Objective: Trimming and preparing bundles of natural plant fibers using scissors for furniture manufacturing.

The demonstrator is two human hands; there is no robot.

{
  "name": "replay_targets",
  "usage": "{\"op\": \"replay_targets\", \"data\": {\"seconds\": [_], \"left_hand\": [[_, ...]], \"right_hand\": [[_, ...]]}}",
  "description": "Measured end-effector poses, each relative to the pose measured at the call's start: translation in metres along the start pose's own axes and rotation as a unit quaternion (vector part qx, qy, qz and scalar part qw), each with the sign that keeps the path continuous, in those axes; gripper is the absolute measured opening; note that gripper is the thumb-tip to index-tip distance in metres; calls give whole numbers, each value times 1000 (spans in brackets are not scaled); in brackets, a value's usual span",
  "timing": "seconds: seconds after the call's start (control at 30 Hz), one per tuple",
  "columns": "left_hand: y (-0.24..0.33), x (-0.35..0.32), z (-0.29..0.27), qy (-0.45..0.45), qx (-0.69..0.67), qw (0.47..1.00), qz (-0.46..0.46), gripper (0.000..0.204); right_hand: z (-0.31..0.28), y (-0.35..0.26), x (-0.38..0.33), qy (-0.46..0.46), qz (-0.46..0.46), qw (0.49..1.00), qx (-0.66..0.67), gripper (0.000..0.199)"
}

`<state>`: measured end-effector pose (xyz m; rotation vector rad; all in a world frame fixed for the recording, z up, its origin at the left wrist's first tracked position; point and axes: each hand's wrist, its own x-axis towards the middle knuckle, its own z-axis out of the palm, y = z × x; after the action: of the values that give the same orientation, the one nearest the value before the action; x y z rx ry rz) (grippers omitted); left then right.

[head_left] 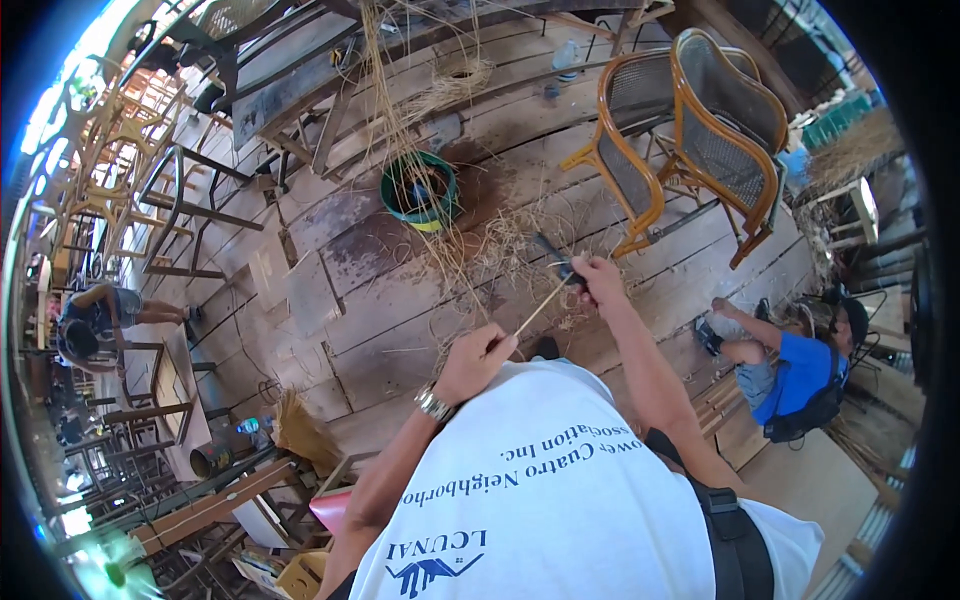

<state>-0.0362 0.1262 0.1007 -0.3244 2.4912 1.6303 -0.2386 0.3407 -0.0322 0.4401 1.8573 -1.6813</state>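
Right hand grips a dark tool, left hand a cane strip; likely scraping, next needing steady tension.

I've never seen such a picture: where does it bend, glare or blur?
Head view: brown plank floor curves with the fisheye lens; white glare bleaches the upper left edge beside tan wooden chair frames; the lower left edge looks hazy; the thin tan strip between bare left hand and right hand looks fairly sharp.
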Motion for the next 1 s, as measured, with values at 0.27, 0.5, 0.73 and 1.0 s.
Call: {"op": "replay_targets", "data": {"seconds": [0.27,0.5,0.73,1.0], "left_hand": [[-40,-81,-120,141,-113,973,-143,14],[-70,-8,-128,133,-203,962,-124,24],[-32,89,-103,45,-382,922,-33,25],[-5,148,-81,23,-339,940,-40,34]], "right_hand": [[-147,-34,36,42,-14,984,-170,28],[-66,-21,10,-54,-137,962,-229,17],[28,-72,-63,-324,-68,919,-215,27],[77,-69,-107,-430,-91,885,-157,36]]}}
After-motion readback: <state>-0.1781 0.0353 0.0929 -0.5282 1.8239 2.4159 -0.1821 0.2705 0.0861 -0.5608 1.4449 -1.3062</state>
